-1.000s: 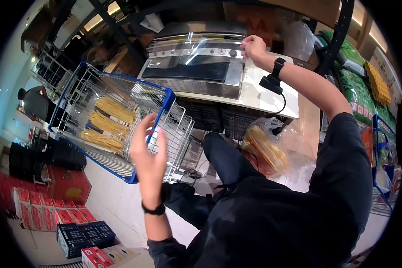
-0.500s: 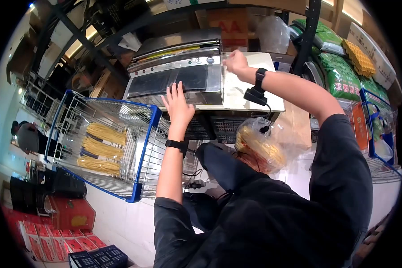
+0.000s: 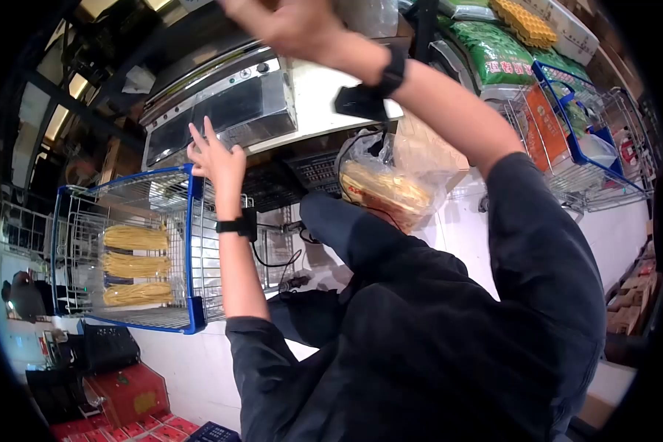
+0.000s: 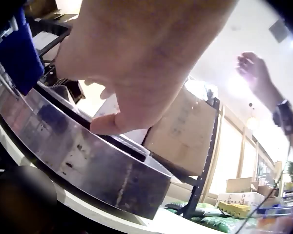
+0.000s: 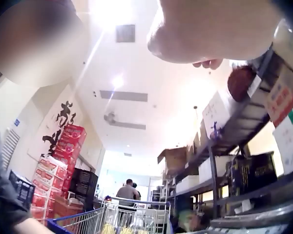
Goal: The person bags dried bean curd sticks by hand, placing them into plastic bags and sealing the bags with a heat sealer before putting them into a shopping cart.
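Observation:
My left hand (image 3: 217, 158) has its fingers spread over the front of a steel tabletop wrapping machine (image 3: 272, 110) with a dark flat plate (image 3: 232, 107). In the left wrist view the hand overlaps the machine's top edge, with its thumb low over the steel side. My right hand (image 3: 295, 26) is raised at the top of the head view, above the machine and partly cut off by the frame. From the left wrist view, the right hand (image 4: 249, 68) appears up in the air with fingers loosely bent. Neither hand shows anything held.
A blue-rimmed shopping cart (image 3: 195, 258) at left carries yellow stranded bundles (image 3: 136, 265). More yellow strands lie in a clear bag (image 3: 383, 184) below the white tabletop (image 3: 324, 99). A second cart (image 3: 567, 147), green sacks (image 3: 490, 55) and shelving (image 5: 212, 170) stand around.
The right hand has gone from the machine's right end up over it. The left hand rose from beside the cart to the machine's front. Clear film over the plate at first no longer shows.

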`<state>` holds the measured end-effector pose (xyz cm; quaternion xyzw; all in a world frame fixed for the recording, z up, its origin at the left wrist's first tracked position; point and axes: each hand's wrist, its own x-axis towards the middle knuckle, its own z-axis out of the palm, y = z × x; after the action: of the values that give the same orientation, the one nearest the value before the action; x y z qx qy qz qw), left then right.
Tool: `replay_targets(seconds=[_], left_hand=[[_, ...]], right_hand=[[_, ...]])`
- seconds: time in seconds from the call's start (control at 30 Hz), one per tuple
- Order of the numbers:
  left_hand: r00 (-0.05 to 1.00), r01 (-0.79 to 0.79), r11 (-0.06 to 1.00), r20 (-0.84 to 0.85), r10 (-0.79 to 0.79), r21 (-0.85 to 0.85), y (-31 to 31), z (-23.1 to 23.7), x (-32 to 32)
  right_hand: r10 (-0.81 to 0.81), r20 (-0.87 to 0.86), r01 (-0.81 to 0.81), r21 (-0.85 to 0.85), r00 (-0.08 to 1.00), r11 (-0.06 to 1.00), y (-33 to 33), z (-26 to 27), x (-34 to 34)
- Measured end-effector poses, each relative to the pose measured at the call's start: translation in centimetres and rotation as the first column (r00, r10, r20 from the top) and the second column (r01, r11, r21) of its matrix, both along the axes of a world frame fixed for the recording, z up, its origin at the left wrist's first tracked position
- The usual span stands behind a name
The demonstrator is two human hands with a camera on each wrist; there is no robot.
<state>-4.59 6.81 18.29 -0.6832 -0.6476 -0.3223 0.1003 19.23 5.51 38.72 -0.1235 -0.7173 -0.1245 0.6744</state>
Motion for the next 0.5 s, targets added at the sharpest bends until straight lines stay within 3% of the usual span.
replay_targets(seconds=[0.03, 0.1, 0.17, 0.2, 0.23, 0.3, 0.37, 0.43, 0.5], left_hand=[[1.0, -0.016, 1.0, 0.001, 0.016, 0.006, -1.3, 0.3, 0.5], [0.957, 0.287, 0.943, -0.006, -0.29, 0.166, -4.3, 0.3, 1.1], [0.846, 0.507, 0.839, 0.069, -0.528, 0.198, -6.7, -1.8, 2.9], [0.772, 0.574, 0.815, 0.282, -0.57, 0.08, -7.9, -3.1, 4.1], [0.668, 0.649, 0.761, 0.492, -0.558, -0.019, -8.6, -4.5, 5.2], [0.648, 0.669, 0.743, 0.475, -0.596, 0.02, -8.0, -7.5, 6.4], [0.62, 0.686, 0.724, 0.582, -0.526, -0.077, -9.6, -6.9, 6.9], [0.455, 0.795, 0.557, 0.844, -0.283, -0.241, -12.3, -7.0, 7.0], [0.547, 0.814, 0.476, 0.714, -0.437, -0.333, -15.3, -6.3, 7.9]], right_hand=[[0.05, -0.067, -0.045, 0.069, 0.997, 0.997, 1.7, -0.8, -2.3], [0.166, -0.039, -0.166, 0.003, 0.985, 0.986, 3.7, -2.2, -6.5], [0.304, -0.052, -0.306, -0.053, 0.951, 0.951, 4.5, -2.6, -11.2], [0.384, -0.057, -0.387, -0.075, 0.922, 0.919, 3.9, -2.2, -13.5], [0.46, -0.064, -0.464, -0.099, 0.886, 0.88, 2.6, -1.9, -15.5], [0.643, -0.07, -0.645, -0.163, 0.762, 0.746, -1.8, -0.4, -18.1], [0.718, -0.117, -0.727, -0.083, 0.687, 0.682, -6.6, 2.1, -17.7], [0.701, -0.148, -0.715, -0.078, 0.697, 0.695, -9.8, 5.1, -13.6], [0.646, -0.143, -0.66, -0.106, 0.75, 0.743, -11.6, 6.8, -8.5]])
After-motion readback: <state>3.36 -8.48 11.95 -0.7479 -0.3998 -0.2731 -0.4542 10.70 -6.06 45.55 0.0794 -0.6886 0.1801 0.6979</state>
